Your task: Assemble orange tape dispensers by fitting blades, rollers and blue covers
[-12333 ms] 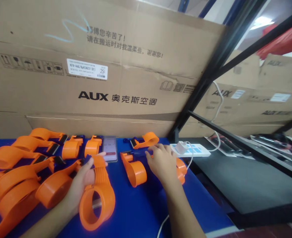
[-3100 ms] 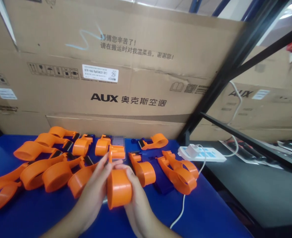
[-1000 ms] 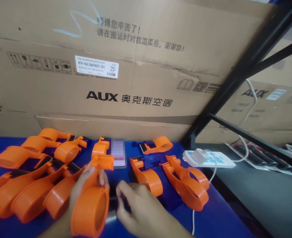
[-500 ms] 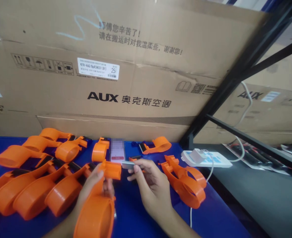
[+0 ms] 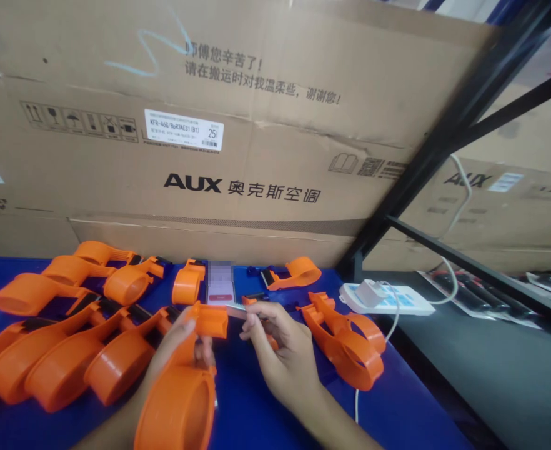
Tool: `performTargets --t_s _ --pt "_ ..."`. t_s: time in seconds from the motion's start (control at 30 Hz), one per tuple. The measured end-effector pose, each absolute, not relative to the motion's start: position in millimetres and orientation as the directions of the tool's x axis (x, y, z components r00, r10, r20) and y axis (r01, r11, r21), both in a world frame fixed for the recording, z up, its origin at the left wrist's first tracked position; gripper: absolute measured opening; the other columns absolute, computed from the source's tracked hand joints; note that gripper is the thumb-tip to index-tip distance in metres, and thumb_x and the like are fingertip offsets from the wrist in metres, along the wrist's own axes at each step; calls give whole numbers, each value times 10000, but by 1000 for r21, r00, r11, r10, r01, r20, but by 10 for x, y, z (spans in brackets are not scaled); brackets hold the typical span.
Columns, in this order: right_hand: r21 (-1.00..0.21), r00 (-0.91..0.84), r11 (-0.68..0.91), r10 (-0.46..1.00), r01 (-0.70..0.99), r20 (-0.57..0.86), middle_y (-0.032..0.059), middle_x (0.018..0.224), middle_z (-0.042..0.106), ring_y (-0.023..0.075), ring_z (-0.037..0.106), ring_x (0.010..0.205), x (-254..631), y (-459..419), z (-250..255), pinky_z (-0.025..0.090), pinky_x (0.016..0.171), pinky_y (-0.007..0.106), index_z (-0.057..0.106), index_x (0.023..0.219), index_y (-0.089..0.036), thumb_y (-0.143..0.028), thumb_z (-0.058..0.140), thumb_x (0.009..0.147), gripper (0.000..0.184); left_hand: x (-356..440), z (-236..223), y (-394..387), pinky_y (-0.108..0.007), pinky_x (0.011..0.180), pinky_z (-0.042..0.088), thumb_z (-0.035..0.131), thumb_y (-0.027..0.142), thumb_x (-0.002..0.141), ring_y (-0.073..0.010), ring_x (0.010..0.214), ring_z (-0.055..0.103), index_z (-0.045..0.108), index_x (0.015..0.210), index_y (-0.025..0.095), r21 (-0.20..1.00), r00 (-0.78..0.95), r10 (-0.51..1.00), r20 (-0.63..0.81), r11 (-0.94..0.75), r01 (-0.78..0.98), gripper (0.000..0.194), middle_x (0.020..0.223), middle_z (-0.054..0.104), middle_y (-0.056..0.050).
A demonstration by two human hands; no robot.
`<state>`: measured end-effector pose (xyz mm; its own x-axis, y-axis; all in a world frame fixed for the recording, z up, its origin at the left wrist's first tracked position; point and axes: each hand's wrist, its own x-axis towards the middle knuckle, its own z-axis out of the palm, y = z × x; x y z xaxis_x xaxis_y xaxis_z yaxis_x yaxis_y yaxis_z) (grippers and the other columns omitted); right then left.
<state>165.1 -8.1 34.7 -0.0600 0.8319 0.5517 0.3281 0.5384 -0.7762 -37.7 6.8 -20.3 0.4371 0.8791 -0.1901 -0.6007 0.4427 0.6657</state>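
Note:
My left hand (image 5: 175, 344) is closed round an orange tape dispenser (image 5: 179, 403), its ring low and toward me, its narrow head raised. Between thumb and fingertips, my right hand (image 5: 287, 353) pinches a thin metal blade (image 5: 237, 310) with a toothed edge. The blade's left end meets or nearly meets the right side of the dispenser's head; whether it sits inside cannot be seen. Behind my right hand another orange dispenser is mostly hidden. To the left of my left hand lie several dispensers (image 5: 120, 369) with dark blade ends.
A phone (image 5: 220, 289) lies behind the held dispenser on the blue tabletop (image 5: 397, 400). More orange dispensers (image 5: 345, 340) lie to the right, beside a white power strip (image 5: 411, 301) with a cable. A large cardboard box (image 5: 257, 131) walls off the back; a black metal frame (image 5: 425, 150) slants at right.
My right hand has come up from the tabletop with the blade and brought it to the dispenser's head. In the last half second both hands have barely moved; the blade tilts slightly more.

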Motion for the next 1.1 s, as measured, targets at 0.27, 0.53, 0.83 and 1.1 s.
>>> performTargets --t_s 0.27,0.53,0.83,1.1 --pt "-744 -19 551 808 378 589 30 893 753 162 763 718 1665 -79 320 611 621 237 696 1083 -227 -212 603 1000 126 -357 -221 -5 -284 585 577 797 458 832 -180 592 695 640 1029 205 602 382 901 -205 423 -677 357 713 701 -16" --pt "-708 -64 565 799 425 599 39 893 768 177 752 744 1697 -67 355 602 654 264 690 1083 -225 -213 590 1004 129 -373 -173 44 -292 555 577 830 459 799 -208 560 713 637 942 174 690 431 891 -141 401 -603 373 664 714 -47" --pt "-707 -89 559 807 432 584 42 956 762 174 724 803 1668 -68 423 584 745 284 657 1172 -227 -222 612 982 195 -202 -65 -117 -277 496 571 773 415 854 -168 483 653 589 1147 252 777 216 974 -75 193 -600 382 656 661 31" --pt "-740 -83 572 807 354 585 64 1064 746 203 709 946 1682 -49 442 589 850 353 764 1130 -258 -228 614 992 206 -255 64 -85 -232 537 544 801 383 824 -127 518 621 609 1008 231 813 42 993 -111 115 -571 306 661 644 41"
